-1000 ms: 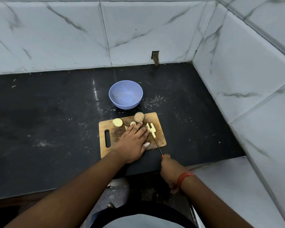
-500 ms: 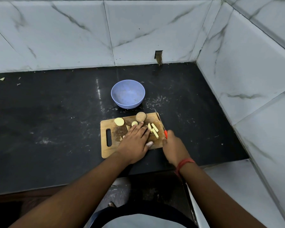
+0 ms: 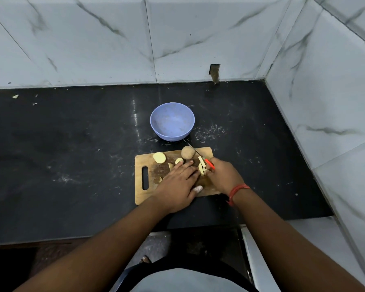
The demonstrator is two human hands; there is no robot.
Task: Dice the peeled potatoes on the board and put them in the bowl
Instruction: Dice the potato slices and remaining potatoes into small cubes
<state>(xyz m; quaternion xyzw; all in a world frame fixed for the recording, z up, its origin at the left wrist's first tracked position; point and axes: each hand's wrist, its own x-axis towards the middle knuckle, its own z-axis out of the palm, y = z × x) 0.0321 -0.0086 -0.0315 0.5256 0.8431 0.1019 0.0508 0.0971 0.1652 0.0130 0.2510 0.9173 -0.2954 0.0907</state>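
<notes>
A person's left hand (image 3: pixel 178 182) lies flat, fingers straight and together, on cut potato pieces near the middle of the cutting board (image 3: pixel 143 197), while the right hand (image 3: pixel 226 175) grips the red-handled knife (image 3: pixel 198 153) at the board's right side. The blade slants away toward the far edge — its tip pointing at the blue bowl (image 3: pixel 172 121), which stands on the tabletop (image 3: pixel 72 154) just beyond the board. The potato sticks (image 3: pixel 201 165) lie between the two hands, long axes roughly along the blade, so dicing would call for cuts across them. A whole potato (image 3: pixel 186 152) and a half potato (image 3: pixel 159 157) wait at the far edge.
</notes>
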